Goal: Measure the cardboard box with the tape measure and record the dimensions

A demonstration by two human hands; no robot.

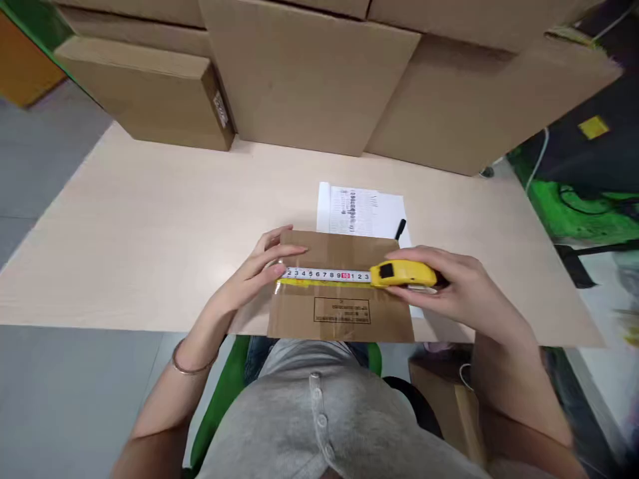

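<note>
A small flat cardboard box (pixel 344 313) lies at the near edge of the light wooden table (pixel 150 233), a printed label on its top. My right hand (pixel 459 286) is closed around a yellow tape measure (pixel 402 273) at the box's right end. Its white blade (pixel 327 275) runs left across the box top. My left hand (pixel 262 266) pinches the blade's tip down at the box's left end. A bracelet sits on my left wrist.
A printed sheet of paper (pixel 362 209) and a black pen (pixel 400 229) lie just behind the box. Large cardboard boxes (pixel 309 73) are stacked along the table's far side. Another carton (pixel 444 392) stands on the floor to my right.
</note>
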